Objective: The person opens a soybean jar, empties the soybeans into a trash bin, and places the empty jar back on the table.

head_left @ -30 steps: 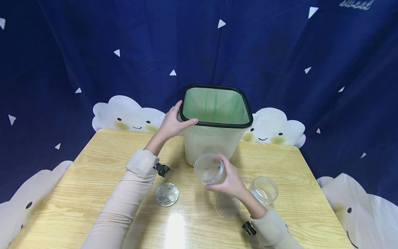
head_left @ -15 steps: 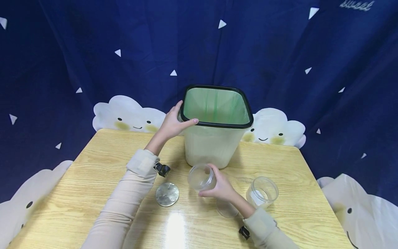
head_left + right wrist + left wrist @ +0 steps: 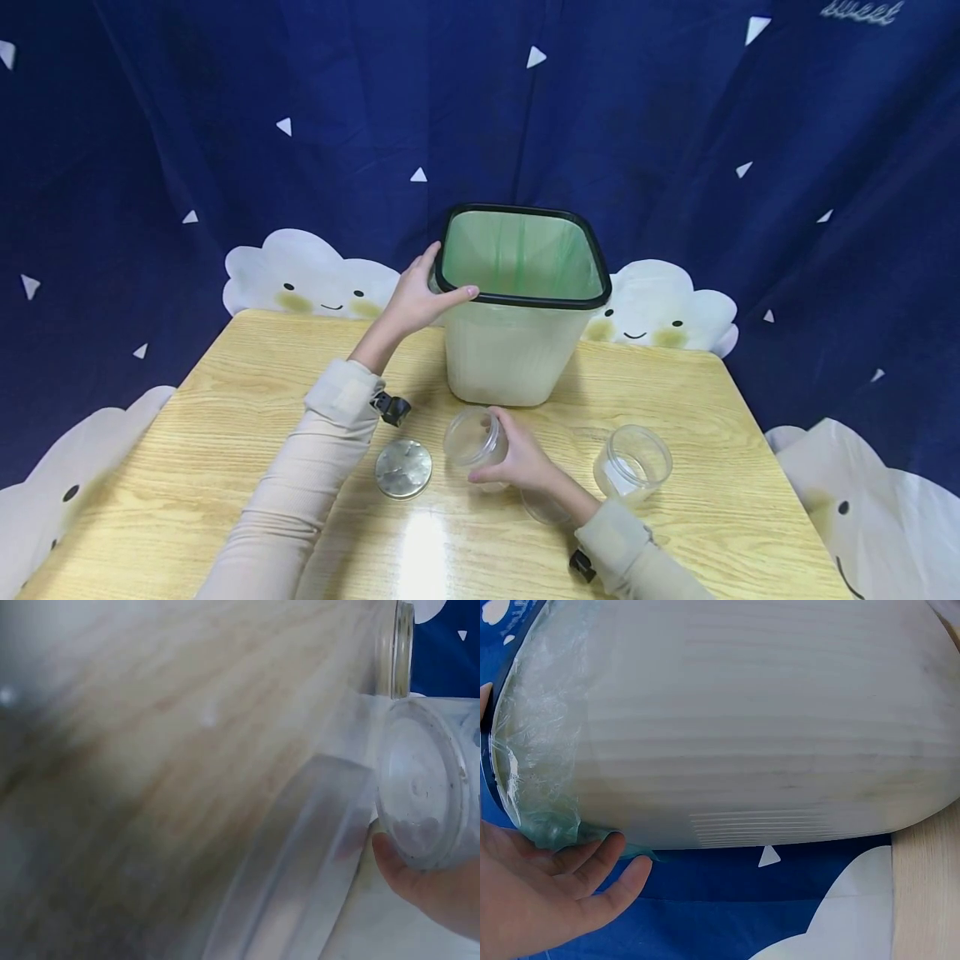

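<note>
Small clear plastic jar (image 3: 471,437): near-centre of desk (image 3: 247,400), apparently just touching down. Light, stiff, slick; take its wall. Your right hand (image 3: 517,460) clasps it. Your left hand (image 3: 417,297) curls over the green-lined bin's black rim (image 3: 525,300).

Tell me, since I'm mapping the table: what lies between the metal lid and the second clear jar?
In the head view, the right hand gripping a clear jar.

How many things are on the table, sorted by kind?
Clear jars: 2, one jar gripped by the right hand, a second jar standing alone
Lids: 2, a metal lid and a clear lid
Bins: 1, the bin, its rim held by the left hand
Total: 5
</note>
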Available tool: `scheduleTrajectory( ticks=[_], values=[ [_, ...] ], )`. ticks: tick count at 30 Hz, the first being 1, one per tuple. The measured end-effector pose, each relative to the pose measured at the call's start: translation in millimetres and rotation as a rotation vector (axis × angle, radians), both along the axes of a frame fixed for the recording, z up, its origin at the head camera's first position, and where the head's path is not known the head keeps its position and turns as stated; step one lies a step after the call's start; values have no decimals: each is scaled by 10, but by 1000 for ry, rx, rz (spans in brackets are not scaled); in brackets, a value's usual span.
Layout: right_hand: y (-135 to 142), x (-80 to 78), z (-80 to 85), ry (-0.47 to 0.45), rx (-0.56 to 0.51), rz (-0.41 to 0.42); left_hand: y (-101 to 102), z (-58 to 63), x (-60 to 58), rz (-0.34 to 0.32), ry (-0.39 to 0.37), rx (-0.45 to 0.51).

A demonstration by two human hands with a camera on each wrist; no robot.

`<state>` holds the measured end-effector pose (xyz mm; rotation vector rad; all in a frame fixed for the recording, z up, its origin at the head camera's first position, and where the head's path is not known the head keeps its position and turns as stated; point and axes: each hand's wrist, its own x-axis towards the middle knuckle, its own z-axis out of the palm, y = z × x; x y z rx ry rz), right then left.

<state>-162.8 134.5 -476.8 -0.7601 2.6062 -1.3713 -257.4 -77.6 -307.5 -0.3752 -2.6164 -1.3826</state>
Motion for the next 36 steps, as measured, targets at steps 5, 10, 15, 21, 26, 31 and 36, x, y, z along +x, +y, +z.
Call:
scheduleTrajectory(
  ticks=[5, 10, 15, 21, 26, 31, 36],
  values=[
    [-13, 1, -18, -15, -3, -9, 6, 7, -3, 0, 4, 1],
    [0, 13, 4, -69, 0, -50, 5, 12, 7, -1, 3, 6],
    [48, 24, 16, -118, -11, -78, 8, 13, 5, -3, 1, 7],
    [102, 27, -58, -114, -40, -22, 17, 7, 2, -3, -9, 12],
    [93, 79, -85, -182, -139, 19, 22, 10, 8, -8, -15, 13],
    [64, 173, 114, -240, -203, 60, 18, 0, 8, -4, 0, 32],
    [156, 134, 104, -126, -42, 41, 7, -56, 3, 9, 23, 60]
  ],
)
